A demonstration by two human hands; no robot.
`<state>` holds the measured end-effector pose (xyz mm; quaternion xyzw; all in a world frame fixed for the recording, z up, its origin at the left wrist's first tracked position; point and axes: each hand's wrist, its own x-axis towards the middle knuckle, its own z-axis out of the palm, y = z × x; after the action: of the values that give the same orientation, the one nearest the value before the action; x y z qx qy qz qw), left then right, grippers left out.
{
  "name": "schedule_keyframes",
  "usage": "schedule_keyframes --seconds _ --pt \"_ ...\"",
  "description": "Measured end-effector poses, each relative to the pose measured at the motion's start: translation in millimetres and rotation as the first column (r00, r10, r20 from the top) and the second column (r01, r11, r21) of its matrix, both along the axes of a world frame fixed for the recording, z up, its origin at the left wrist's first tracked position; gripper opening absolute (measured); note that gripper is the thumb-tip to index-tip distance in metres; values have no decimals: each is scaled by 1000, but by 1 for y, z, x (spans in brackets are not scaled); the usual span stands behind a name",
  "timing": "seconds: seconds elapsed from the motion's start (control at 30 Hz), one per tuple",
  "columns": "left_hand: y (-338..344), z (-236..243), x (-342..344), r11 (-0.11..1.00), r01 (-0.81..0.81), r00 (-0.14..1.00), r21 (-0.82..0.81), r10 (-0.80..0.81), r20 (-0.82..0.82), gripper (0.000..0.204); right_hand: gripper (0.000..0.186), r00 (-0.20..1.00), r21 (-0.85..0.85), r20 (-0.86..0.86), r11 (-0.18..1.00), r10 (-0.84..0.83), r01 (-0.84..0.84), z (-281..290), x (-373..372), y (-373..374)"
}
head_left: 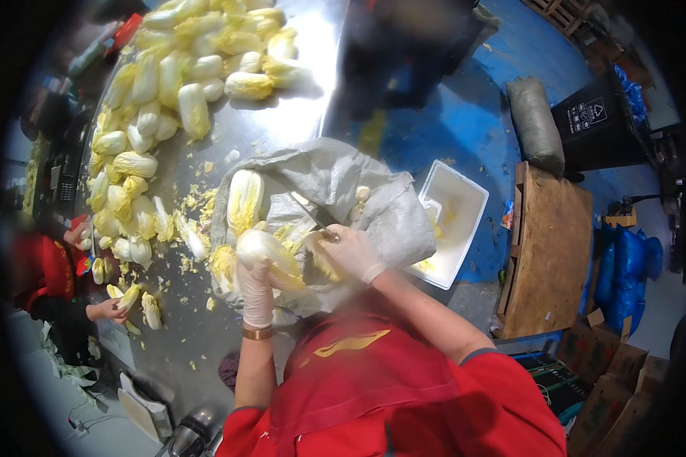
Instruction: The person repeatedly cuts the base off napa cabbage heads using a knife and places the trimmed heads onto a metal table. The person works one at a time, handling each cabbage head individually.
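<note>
My gloved left hand (256, 295) is closed around the base of a napa cabbage (261, 251) with a white stem end and yellow leaves. In my gloved right hand (351, 251) is a knife (310, 207), its blade pointing up and left, just right of that cabbage. A yellow leaf hangs under my right hand; whether the fingers hold it is unclear. Both hands are over a grey-white woven sack (392, 209) spread at the table's edge. Another whole cabbage (245, 199) lies on the sack, with loose yellow leaves (222, 266) beside it.
Many cabbages (194, 110) cover the left of the metal table (229, 133), with leaf scraps around them. Left, another person's hand (113, 310) holds a cabbage piece. On the right stand a white bin (465, 199), a wooden pallet (552, 251) and a black bin (602, 122).
</note>
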<state>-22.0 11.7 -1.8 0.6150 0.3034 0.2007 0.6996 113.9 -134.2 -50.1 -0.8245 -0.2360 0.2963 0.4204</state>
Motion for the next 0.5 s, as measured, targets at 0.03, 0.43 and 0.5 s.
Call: schedule_keyframes --seconds 0.03,0.43,0.5 --pt "4 -2 -3 1000 -25 1000 -6 25 3 86 37 995 -17 102 1000 -9 11 3 10 -3" --pt "-17 -21 4 984 174 963 -46 -180 -203 54 68 984 -703 -159 690 83 -172 -85 189 -90" --pt "-21 -12 15 963 267 916 -28 -263 -302 52 57 987 -487 -140 874 -73 -5 -57 165 -100"
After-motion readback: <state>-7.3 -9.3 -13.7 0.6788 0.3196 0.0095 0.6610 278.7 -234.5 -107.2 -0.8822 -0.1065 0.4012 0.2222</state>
